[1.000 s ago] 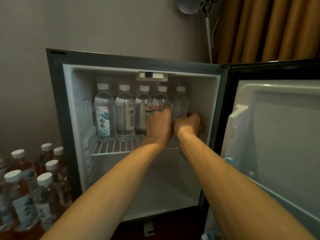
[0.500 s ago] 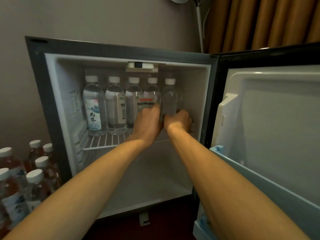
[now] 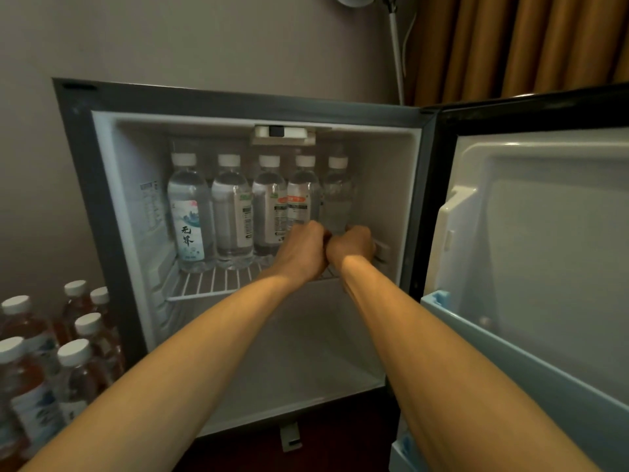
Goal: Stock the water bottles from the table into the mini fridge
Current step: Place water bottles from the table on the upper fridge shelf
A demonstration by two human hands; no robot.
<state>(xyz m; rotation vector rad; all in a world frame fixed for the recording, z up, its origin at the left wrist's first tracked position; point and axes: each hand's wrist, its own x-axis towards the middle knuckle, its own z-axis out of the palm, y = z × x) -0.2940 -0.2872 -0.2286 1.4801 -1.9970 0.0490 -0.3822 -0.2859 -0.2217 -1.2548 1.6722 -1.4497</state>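
Fridge (image 3: 78, 199) stands open, door (image 3: 544, 250) swung out to the R. In the upper compartment a wire shelf (image 3: 211, 284) carries five bottles in one row towards the back, all upright, white caps, packed side by side. From the L: 1st bottle (image 3: 189, 216) w/ a pale blue-and-white label, 2nd bottle (image 3: 231, 212), 3rd bottle (image 3: 267, 206), 4th bottle (image 3: 303, 195) w/ an orange-topped label, and 5th bottle (image 3: 337, 199), which looks plain and clear from here. A gap sits between the 5th bottle and the R wall.

Both arms reach in above the lower compartment. L hand (image 3: 301, 248) is at shelf level, back of hand to the cam, covering the base of the 4th bottle. R hand (image 3: 352, 245) is just beside it, in front of the foot of the 5th bottle and the gap by the R wall. The two hands touch on their thumb sides. Fingers on both curl inward, away from the cam, hidden behind the backs of the hands. Can't tell whether they clamp a bottle, the shelf, or nothing.

Control box (image 3: 284, 132) hangs from the fridge ceiling, front centre. The door's inner side has a pale blue rail (image 3: 510, 349) low down.

Outside, bottom L, beside the fridge: spare bottles (image 3: 73, 369) in a tight cluster, upright, white caps, contents looking brownish in the dim light. Behind the fridge are a lamp pole (image 3: 397, 52) and, top R, an orange-brown curtain (image 3: 510, 42).
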